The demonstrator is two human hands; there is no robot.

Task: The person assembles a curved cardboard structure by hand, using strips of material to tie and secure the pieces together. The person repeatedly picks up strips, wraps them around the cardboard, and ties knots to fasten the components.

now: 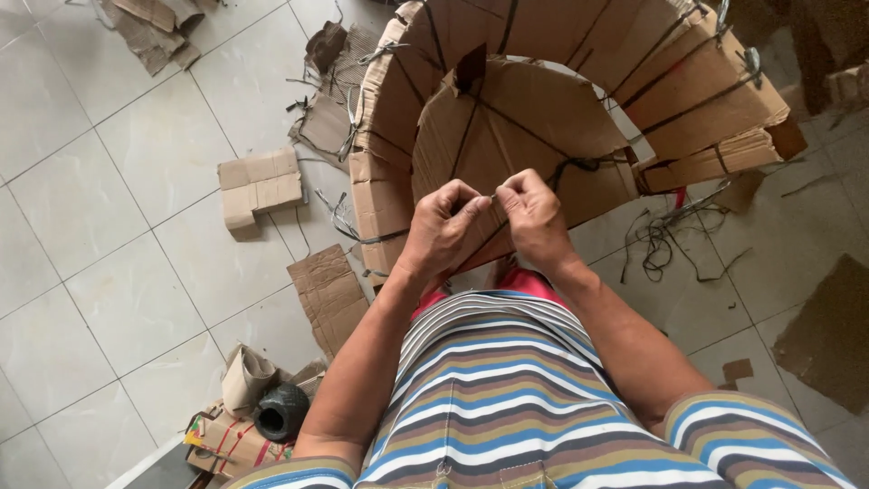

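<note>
- The step in hand looks like tying: both hands pinch a thin dark string [493, 196] right in front of a big curved cardboard piece [507, 136].
- The left hand [444, 226] has its fingers [466, 204] curled tight, pinched on one end of the string.
- The right hand [534, 213] is closed the same way, its fingertips touching the left ones.
- The string runs from between the fingertips to the cardboard just behind them.
- I think the next move needs a steady pull, with both pinches kept tight.
- A black ball of twine [282, 409] lies on the tiled floor [109, 272], well away from the fingers, near the left elbow.
</note>
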